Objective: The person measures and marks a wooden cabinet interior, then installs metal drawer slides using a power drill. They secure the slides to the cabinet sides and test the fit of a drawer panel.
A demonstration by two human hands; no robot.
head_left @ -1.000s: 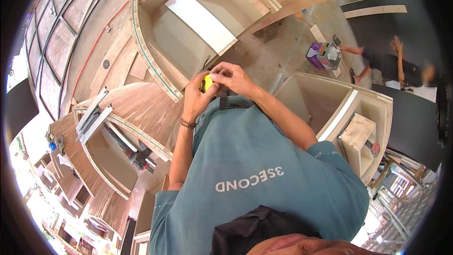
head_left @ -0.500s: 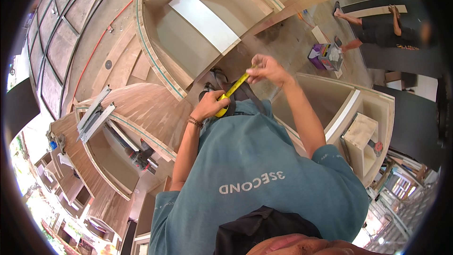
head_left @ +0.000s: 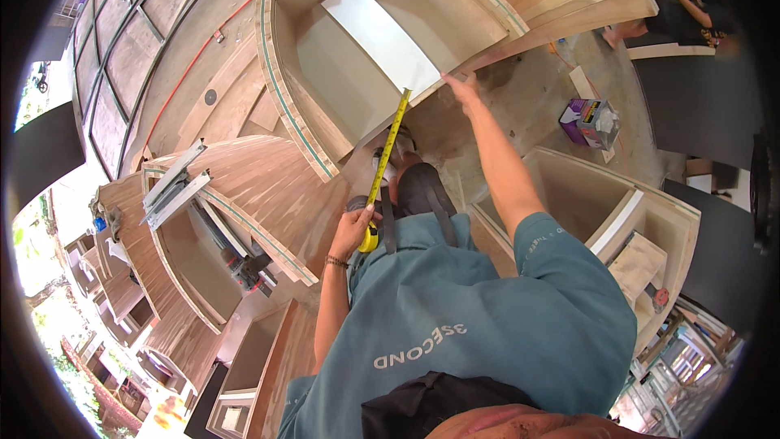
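My left hand (head_left: 352,229) is closed round a yellow tape measure (head_left: 370,239) near my waist. From it the yellow blade (head_left: 390,146) runs out forward, its free end at the front edge of a curved wooden cabinet (head_left: 270,57), by the near end of a white panel (head_left: 378,28) inside. My right hand (head_left: 464,93) reaches to that same front edge, right of the blade's end, and is off the blade. Its fingers are stretched out with nothing seen in them; whether the fingertips touch the wood I cannot tell.
Left stands another curved cabinet (head_left: 260,175) with metal drawer slides (head_left: 175,191) and a power tool (head_left: 242,270). An open cabinet (head_left: 585,187) stands right, and beyond it a purple and grey box (head_left: 589,123). Another person (head_left: 682,20) is at the far right. An orange cord (head_left: 183,81) crosses the floor.
My right hand has let go of the blade's end and moved forward to the cabinet edge. The blade is drawn out longer and now reaches the cabinet; my view has shifted a little.
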